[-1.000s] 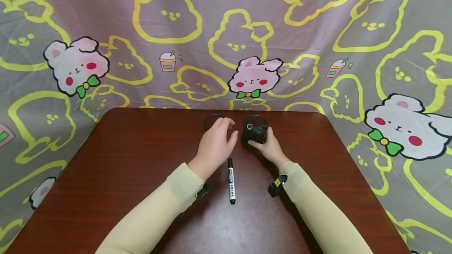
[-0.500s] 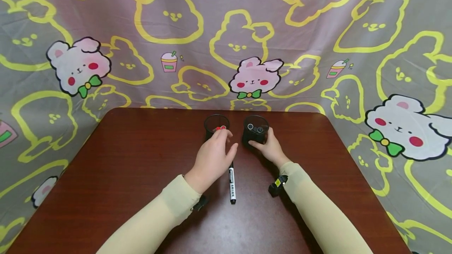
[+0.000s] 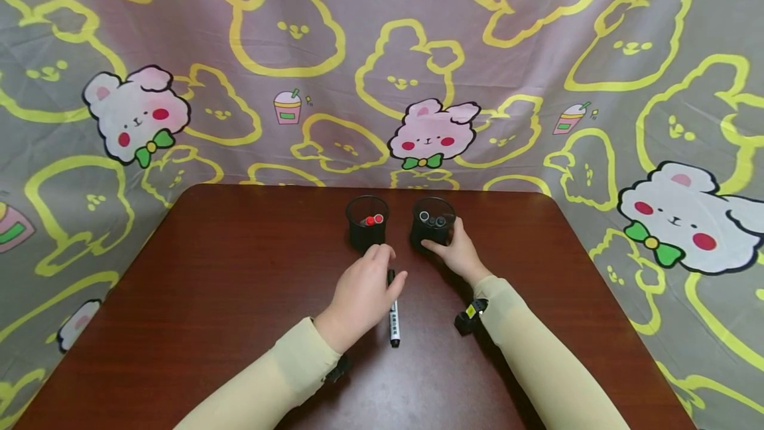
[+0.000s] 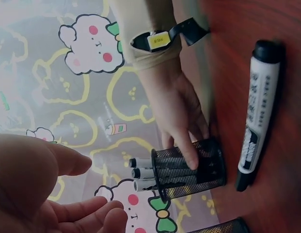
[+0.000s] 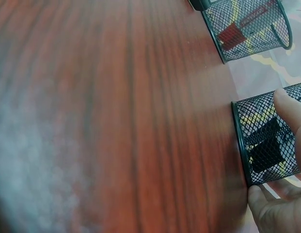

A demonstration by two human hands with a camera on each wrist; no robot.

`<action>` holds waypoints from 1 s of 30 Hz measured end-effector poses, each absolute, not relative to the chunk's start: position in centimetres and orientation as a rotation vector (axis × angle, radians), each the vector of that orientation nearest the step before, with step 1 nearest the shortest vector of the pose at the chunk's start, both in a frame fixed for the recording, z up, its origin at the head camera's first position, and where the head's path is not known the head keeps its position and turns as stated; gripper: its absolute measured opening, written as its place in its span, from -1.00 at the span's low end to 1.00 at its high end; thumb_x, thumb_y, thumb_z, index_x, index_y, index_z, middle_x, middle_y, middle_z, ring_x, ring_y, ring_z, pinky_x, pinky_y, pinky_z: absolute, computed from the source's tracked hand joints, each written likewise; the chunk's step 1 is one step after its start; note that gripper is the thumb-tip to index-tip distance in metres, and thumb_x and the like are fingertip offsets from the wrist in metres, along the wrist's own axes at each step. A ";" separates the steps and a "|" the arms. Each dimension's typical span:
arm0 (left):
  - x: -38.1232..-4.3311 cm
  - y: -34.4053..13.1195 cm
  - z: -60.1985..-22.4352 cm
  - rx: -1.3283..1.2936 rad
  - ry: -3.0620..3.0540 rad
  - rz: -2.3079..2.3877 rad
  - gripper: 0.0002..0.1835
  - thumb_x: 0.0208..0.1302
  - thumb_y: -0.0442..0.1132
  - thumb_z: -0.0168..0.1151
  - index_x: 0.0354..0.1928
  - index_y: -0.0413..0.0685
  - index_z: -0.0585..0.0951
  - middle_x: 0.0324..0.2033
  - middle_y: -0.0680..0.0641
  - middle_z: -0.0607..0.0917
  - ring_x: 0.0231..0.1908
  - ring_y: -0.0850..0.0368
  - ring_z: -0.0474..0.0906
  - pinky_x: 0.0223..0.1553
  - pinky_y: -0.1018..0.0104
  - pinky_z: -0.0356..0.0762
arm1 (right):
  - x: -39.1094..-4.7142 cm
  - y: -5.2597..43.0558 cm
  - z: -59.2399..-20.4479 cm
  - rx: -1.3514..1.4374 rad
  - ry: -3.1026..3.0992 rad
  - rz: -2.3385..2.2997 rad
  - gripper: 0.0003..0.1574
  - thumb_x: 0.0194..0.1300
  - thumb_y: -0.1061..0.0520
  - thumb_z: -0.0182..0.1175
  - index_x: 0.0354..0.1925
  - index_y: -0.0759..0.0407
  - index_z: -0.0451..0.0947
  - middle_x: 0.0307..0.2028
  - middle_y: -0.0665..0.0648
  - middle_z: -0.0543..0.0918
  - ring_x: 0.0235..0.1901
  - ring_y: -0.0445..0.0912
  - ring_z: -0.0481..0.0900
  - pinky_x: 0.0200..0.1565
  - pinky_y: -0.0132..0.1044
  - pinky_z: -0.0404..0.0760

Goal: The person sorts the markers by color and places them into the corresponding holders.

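My right hand (image 3: pixel 458 252) holds the side of a black mesh pen holder (image 3: pixel 422 236), thumb on the near wall. Several dark-ended markers (image 4: pixel 143 173) stand in that holder, as the left wrist view shows. Above a white marker pen (image 3: pixel 394 327) with black ends hovers my left hand (image 3: pixel 362 289), its thumb and fingers apart. In the left wrist view, a gap separates this hand from the marker, which lies on the table. The head view has the hand covering part of the marker's upper end.
To the left stands a second black mesh pen holder (image 3: pixel 364 236) with red-ended pens (image 3: pixel 374 220) inside. Both holders sit toward the back of the brown wooden table (image 3: pixel 239 271). A patterned cloth (image 3: pixel 334 52) hangs behind and at the sides.
My left hand has drawn back from in front of the left pen holder, toward the marker on the table, uncovering the holder and its red-ended pens. My right hand keeps its hold.
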State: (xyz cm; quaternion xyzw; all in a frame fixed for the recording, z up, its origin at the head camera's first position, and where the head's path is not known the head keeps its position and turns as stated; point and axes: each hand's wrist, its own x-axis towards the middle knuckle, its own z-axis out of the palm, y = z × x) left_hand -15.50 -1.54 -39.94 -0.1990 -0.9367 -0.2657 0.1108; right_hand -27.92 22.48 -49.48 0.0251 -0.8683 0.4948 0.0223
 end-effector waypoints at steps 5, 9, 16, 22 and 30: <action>-15.2 -1.5 -40.9 -0.614 -2.741 -0.725 -0.67 0.35 -0.06 0.41 -0.08 -0.14 0.58 -0.24 -0.06 0.64 -0.49 0.16 0.55 -0.44 0.33 0.56 | -27.9 22.5 -49.5 0.078 -2.687 1.540 0.07 0.26 -0.04 0.49 0.46 0.15 0.06 0.39 0.30 0.39 0.44 0.21 0.37 0.38 0.16 0.41; -15.1 -1.5 -41.6 -0.633 -2.750 -0.700 -0.69 0.33 -0.07 0.42 -0.14 -0.13 0.56 -0.32 -0.04 0.59 -0.54 0.20 0.46 -0.49 0.38 0.48 | -27.9 22.6 -49.5 0.078 -2.682 1.543 0.07 0.26 -0.03 0.49 0.46 0.15 0.06 0.39 0.31 0.40 0.43 0.21 0.38 0.38 0.16 0.41; -14.8 -1.7 -42.7 -0.650 -2.777 -0.683 -0.71 0.31 -0.11 0.44 -0.23 -0.11 0.53 -0.41 0.00 0.51 -0.55 0.21 0.41 -0.52 0.39 0.42 | -28.0 22.6 -49.6 0.091 -2.678 1.535 0.08 0.25 -0.02 0.49 0.47 0.16 0.05 0.39 0.31 0.39 0.44 0.21 0.37 0.38 0.16 0.41; -14.4 -1.7 -43.6 -0.676 -2.814 -0.552 -0.69 0.29 -0.08 0.45 -0.22 -0.14 0.56 -0.44 0.00 0.54 -0.53 0.12 0.54 -0.53 0.30 0.50 | -28.1 22.6 -49.6 0.092 -2.680 1.530 0.08 0.25 -0.02 0.50 0.46 0.17 0.05 0.38 0.32 0.39 0.44 0.22 0.37 0.39 0.16 0.41; -13.8 -1.7 -44.4 -0.672 -2.920 -0.486 -0.69 0.28 -0.06 0.45 -0.24 -0.15 0.60 -0.46 0.00 0.58 -0.51 0.10 0.58 -0.52 0.25 0.53 | -28.0 22.6 -49.5 0.085 -2.684 1.529 0.08 0.25 -0.01 0.50 0.46 0.18 0.06 0.38 0.33 0.39 0.43 0.22 0.38 0.38 0.17 0.41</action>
